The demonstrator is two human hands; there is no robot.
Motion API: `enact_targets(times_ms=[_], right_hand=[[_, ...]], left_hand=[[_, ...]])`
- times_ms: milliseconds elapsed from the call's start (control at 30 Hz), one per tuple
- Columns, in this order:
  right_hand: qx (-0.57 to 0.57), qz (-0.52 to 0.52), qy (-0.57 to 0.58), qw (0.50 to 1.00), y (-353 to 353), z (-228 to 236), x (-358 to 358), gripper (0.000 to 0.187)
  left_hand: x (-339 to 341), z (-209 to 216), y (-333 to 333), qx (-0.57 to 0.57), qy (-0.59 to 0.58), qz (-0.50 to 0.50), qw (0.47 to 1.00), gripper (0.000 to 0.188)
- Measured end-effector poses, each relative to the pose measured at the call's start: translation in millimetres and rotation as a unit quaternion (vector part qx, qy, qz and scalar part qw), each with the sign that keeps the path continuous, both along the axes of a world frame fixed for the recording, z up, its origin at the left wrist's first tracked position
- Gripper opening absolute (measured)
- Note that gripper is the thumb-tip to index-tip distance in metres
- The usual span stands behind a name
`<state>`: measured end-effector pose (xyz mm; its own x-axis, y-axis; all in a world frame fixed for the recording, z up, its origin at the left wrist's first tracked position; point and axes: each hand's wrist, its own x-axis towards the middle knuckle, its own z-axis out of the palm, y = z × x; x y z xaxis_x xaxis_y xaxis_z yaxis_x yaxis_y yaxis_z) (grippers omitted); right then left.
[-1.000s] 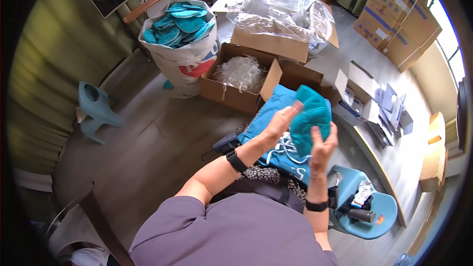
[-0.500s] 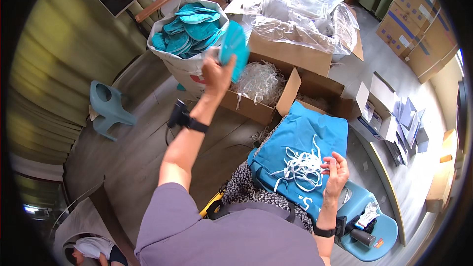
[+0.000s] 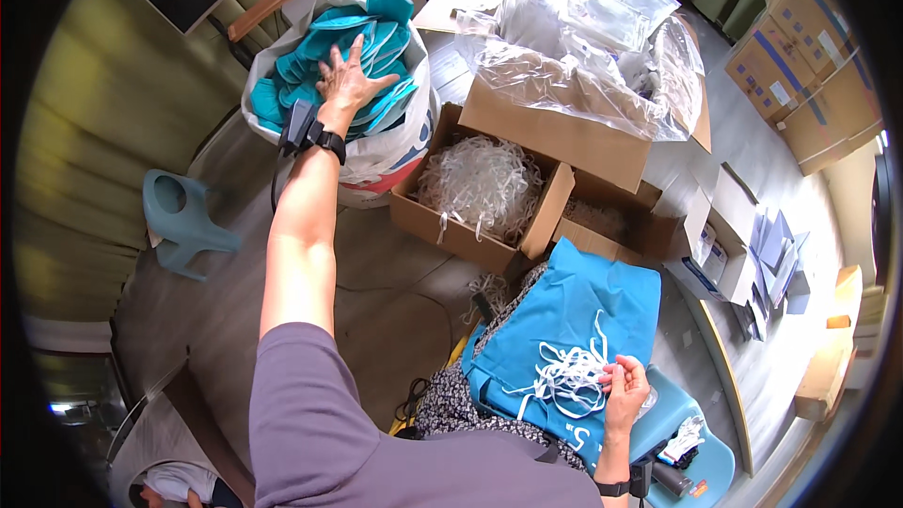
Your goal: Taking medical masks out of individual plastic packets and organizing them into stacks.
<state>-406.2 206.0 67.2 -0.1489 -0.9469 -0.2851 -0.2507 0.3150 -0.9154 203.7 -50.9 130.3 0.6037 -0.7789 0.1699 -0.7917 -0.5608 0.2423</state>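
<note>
My left hand (image 3: 348, 85) rests, fingers spread, on a heap of teal flat, rounded fabric pieces (image 3: 299, 71) that fills a white sack (image 3: 381, 162) at the far left. On my lap lies a blue fabric bag (image 3: 602, 287) with a tangle of white flat cords (image 3: 567, 378) on top. My right hand (image 3: 625, 390) is at the right edge of this tangle, its fingers curled with the tips close together. Whatever may be between those fingertips is too small to make out.
Beyond my lap, a cardboard box (image 3: 414, 202) holds shredded clear strips (image 3: 484, 188). Behind it a larger carton (image 3: 555, 132) overflows with clear plastic bags (image 3: 602, 9). A light-blue stool (image 3: 179, 226) stands left, and a blue chair (image 3: 710, 447) with small items is at right.
My left hand has moved left and away onto the heap and let go of the teal piece it held. My right hand stays by the white cords. The view has shifted slightly.
</note>
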Motion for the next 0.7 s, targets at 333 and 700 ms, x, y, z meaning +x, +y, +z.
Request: enact_targets(times_ms=[333,700], right_hand=[[0.043,0.033,0.063,0.997,-25,-21,11,0.011],[0.015,0.045,0.129,0.990,-32,-28,13,0.010]], left_hand=[[96,-30,-39,0.238,-0.027,-0.026,0.970,0.073],[83,-60,-70,0.291,-0.067,-0.089,0.950,0.077]])
